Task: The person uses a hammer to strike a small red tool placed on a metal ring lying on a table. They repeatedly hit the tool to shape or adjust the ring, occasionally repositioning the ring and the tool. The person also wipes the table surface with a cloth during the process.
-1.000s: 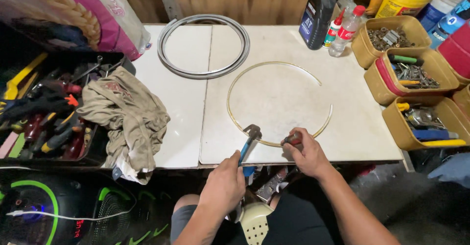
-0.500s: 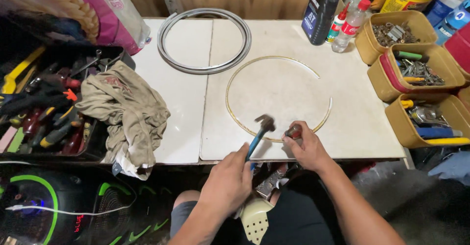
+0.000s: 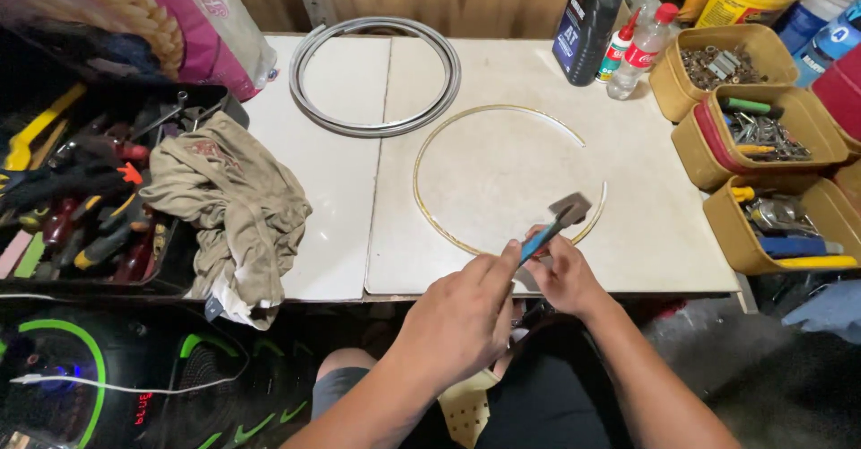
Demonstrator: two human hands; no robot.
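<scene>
White tabletop fills the view, and at its near edge the left hand [image 3: 462,319] is clenched around the blue handle of a hammer [image 3: 558,220], whose head has swung rightward and now hangs over the thin brass hoop [image 3: 430,216], suggesting a strike under way. The right hand [image 3: 563,274] presses the hoop's near arc down, fingers closed just under the hammer head. Farther back lies a grey rim [image 3: 377,77] near the far edge.
</scene>
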